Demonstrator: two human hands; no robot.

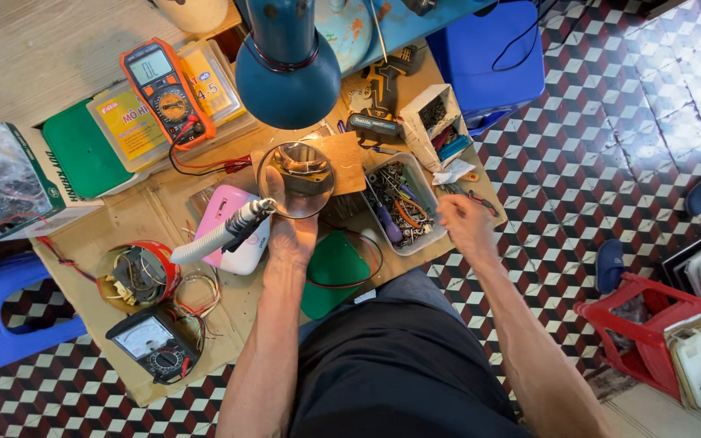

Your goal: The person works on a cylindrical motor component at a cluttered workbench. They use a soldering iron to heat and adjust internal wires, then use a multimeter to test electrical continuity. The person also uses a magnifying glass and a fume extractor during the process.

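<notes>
My left hand (pixel 290 235) rests on the cardboard-covered bench (pixel 144 219), its fingers reaching up under the round magnifying lens (pixel 295 179), which hangs on a grey flexible gooseneck arm (pixel 217 235). Through the lens I see a small brownish metal part, and the fingertips seem to touch it, though I cannot tell whether the hand grips it or only steadies it. My right hand (pixel 464 221) is to the right of the lens, fingers pinched shut on a small pair of pliers with dark handles (pixel 468 195).

Between that hand and the lens sits a clear rectangular plastic tray (pixel 403 203) full of screwdrivers, bits and small hardware. Just left of the lens, under the gooseneck, lies a pink and white box-shaped device (pixel 233 223). Just below the lens, a green sheet (pixel 334 272) lies on the bench with a red wire looped around it. Directly above the lens hangs a dark blue lamp shade (pixel 287 69). Up and to the left of the lens lies an orange digital multimeter (pixel 164 89) on yellow-labelled plastic boxes. Well down and left of the lens are a red round tin of wires (pixel 135 276) and a black analogue meter (pixel 156 341).
</notes>
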